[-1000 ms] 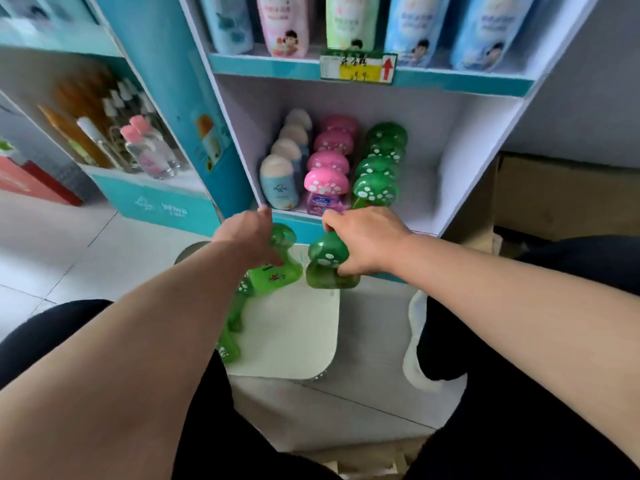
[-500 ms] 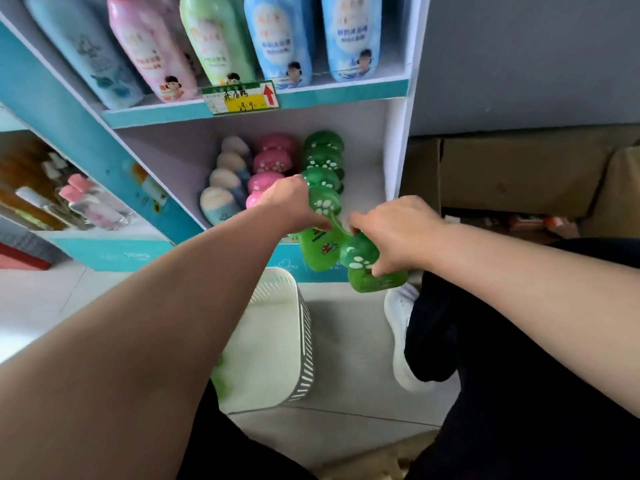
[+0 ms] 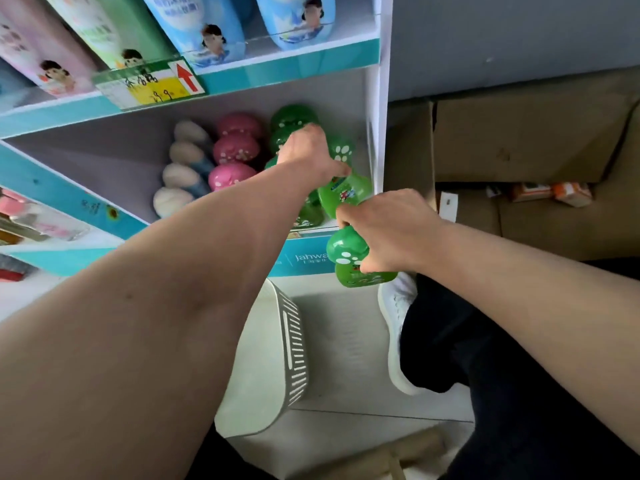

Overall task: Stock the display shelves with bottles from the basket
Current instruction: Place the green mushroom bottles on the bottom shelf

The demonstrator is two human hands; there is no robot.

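Note:
My left hand [image 3: 310, 152] reaches into the lower shelf [image 3: 308, 233] and grips a green mushroom-capped bottle [image 3: 343, 188] by its neck, at the right end beside the shelf's side wall. My right hand [image 3: 388, 230] holds a second green bottle [image 3: 349, 261] just in front of the shelf's front edge. Rows of green [image 3: 291, 119], pink [image 3: 235, 150] and white-capped bottles [image 3: 183, 168] stand on the shelf. The white basket [image 3: 294, 344] sits on the floor below, mostly hidden by my left arm.
An upper shelf holds tall bottles [image 3: 207, 26] and a price tag [image 3: 149, 86]. Cardboard boxes [image 3: 526, 140] lie to the right of the unit. My white shoe [image 3: 394, 323] is beside the basket. Another shelf with bottles [image 3: 31, 216] stands at far left.
Both hands rose from the basket with a green bottle each. My left hand has carried its bottle into the lower shelf's right end; my right hand has stayed near the shelf's front edge.

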